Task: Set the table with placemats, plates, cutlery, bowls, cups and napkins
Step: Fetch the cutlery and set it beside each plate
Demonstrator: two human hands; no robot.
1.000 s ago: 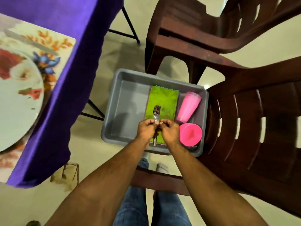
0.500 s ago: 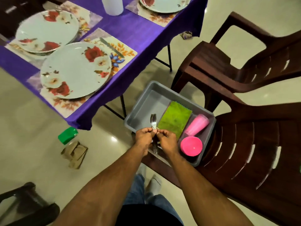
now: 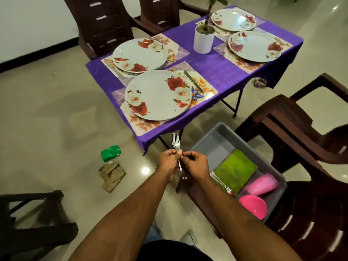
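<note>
My left hand point(image 3: 168, 160) and my right hand point(image 3: 195, 165) both grip a small bundle of steel forks point(image 3: 176, 143), tines up, over the floor between the table and the bin. The purple-clothed table point(image 3: 222, 72) carries floral placemats, each under a flowered plate point(image 3: 158, 95). A knife point(image 3: 193, 81) lies on the nearest placemat point(image 3: 205, 89), right of the plate. The grey bin point(image 3: 212, 140) on the chair holds green napkins point(image 3: 235, 169), spoons point(image 3: 222, 184), a pink cup point(image 3: 262, 183) on its side and a pink bowl point(image 3: 254, 206).
A white pot point(image 3: 203, 41) with a plant stands mid-table. Brown plastic chairs point(image 3: 308, 153) stand at right, behind the table and at lower left. On the tiled floor lie a green container point(image 3: 110, 153) and crumpled brown paper point(image 3: 111, 175).
The forks came up out of the bin and moved left, clear of it. The view lifted from the bin toward the table, bringing all the plates into sight.
</note>
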